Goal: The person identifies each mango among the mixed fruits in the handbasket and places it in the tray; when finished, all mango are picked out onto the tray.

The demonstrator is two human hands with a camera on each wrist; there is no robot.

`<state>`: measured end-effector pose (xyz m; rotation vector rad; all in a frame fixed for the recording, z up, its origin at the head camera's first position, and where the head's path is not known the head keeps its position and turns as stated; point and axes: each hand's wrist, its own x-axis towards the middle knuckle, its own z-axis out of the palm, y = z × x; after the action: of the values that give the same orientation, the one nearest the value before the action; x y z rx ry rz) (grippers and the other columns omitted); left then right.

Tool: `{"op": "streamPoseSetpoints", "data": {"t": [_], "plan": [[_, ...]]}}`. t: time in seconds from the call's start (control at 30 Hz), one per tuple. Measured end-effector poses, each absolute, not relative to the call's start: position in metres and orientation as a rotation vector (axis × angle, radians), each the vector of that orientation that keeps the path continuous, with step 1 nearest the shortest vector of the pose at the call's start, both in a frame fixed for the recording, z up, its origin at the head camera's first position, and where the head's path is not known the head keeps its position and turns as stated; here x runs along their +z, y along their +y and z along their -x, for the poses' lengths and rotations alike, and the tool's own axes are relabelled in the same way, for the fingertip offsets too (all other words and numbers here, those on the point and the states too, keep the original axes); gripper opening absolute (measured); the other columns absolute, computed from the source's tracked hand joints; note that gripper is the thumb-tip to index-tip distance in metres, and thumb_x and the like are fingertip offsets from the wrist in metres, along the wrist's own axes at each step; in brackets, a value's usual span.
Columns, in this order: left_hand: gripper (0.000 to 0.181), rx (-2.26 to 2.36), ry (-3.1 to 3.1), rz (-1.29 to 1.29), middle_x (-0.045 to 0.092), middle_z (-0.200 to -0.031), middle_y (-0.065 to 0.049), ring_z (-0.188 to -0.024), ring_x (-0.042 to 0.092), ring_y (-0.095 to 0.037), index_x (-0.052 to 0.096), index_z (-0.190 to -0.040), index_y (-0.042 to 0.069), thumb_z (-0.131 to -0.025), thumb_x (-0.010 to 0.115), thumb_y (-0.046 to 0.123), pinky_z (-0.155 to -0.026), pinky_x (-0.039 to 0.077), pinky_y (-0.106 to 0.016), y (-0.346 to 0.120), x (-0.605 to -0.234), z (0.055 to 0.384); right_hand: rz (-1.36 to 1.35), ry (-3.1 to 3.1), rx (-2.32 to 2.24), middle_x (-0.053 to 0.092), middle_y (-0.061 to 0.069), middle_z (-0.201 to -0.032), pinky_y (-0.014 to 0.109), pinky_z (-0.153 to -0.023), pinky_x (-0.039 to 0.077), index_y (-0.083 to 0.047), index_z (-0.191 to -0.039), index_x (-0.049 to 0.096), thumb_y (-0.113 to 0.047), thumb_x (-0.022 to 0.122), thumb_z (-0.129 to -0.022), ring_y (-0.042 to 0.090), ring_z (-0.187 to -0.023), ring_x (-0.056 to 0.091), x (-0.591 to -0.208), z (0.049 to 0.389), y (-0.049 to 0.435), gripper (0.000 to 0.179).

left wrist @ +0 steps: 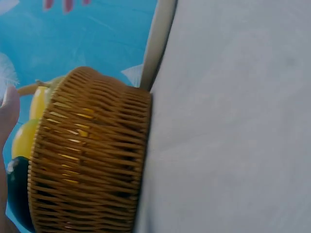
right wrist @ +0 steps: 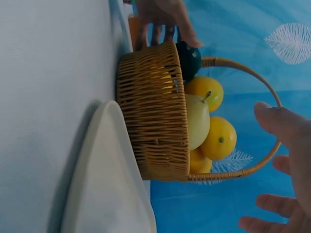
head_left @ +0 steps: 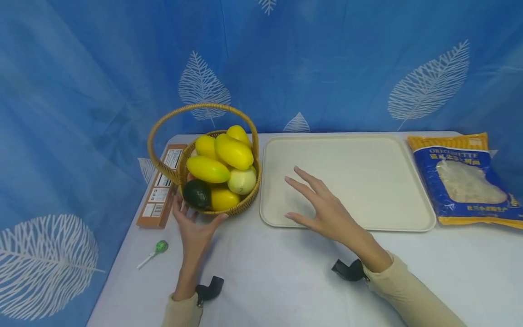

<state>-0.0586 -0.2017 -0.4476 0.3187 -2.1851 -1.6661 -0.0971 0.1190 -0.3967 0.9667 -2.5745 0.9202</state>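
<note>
A round wicker basket (head_left: 241,206) with a tall hoop handle (head_left: 206,106) stands at the left of the table. It is heaped with yellow mango-like fruits (head_left: 234,152), a pale green pear (head_left: 242,180) and a dark green avocado (head_left: 197,194). At the basket's near left side is my left hand (head_left: 196,231), thumb and fingers spread; in the right wrist view its fingers (right wrist: 155,34) reach down beside the wicker, and whether they touch is unclear. Holding nothing, my right hand (head_left: 327,211) hovers over the near part of a cream tray (head_left: 347,227), fingers apart and pointing toward the basket.
Left of the basket, partly behind it, lies a brown box (head_left: 153,209) with printed labels. A green lollipop (head_left: 161,246) is nearer the front left. Right of the tray sits a blue and yellow pasta bag (head_left: 470,181). A blue leaf-patterned curtain (head_left: 327,68) hangs behind the table.
</note>
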Motion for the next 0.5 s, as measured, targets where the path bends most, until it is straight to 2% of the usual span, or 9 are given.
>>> {"op": "streamPoseSetpoints", "data": {"t": [0.07,0.17,0.3,0.5], "plan": [[0.119,-1.66,-2.164,-0.307,0.007,-0.163,-0.005,-0.146,0.022,-0.029,0.003,-0.156,0.014,-0.071,0.086,0.004,-0.115,0.029,-0.055,-0.201,-0.451,0.059,-0.993,-2.562,0.966,0.03,0.007,-0.159,0.051,-0.099,0.049,-0.022,-0.15,0.04,-0.034,0.081,-0.08,0.031,-0.138,0.04,-0.395,0.107,0.11,0.082],[0.114,-1.653,-2.136,-0.243,0.012,-0.16,-0.006,-0.143,0.025,-0.029,0.008,-0.156,0.011,-0.071,0.084,0.001,-0.112,0.031,-0.056,-0.196,-0.442,0.056,-1.028,-2.539,1.027,0.029,0.006,-0.159,0.05,-0.102,0.047,-0.022,-0.15,0.04,-0.034,0.08,-0.081,0.029,-0.139,0.039,-0.394,0.121,0.096,0.081],[0.111,-1.649,-2.141,-0.228,0.014,-0.158,-0.015,-0.142,0.025,-0.032,0.009,-0.154,0.004,-0.071,0.082,-0.003,-0.111,0.031,-0.057,-0.189,-0.428,0.052,-1.062,-2.493,1.066,0.031,0.006,-0.159,0.051,-0.106,0.043,-0.021,-0.15,0.041,-0.034,0.079,-0.082,0.029,-0.141,0.036,-0.392,0.139,0.079,0.079],[0.115,-1.611,-2.141,-0.303,0.018,-0.158,-0.012,-0.141,0.027,-0.031,0.013,-0.155,0.009,-0.067,0.087,0.002,-0.11,0.032,-0.052,-0.194,-0.449,0.058,-1.102,-2.432,1.144,0.033,0.008,-0.157,0.052,-0.112,0.036,-0.019,-0.149,0.042,-0.032,0.078,-0.084,0.028,-0.143,0.034,-0.386,0.165,0.053,0.075]]}}
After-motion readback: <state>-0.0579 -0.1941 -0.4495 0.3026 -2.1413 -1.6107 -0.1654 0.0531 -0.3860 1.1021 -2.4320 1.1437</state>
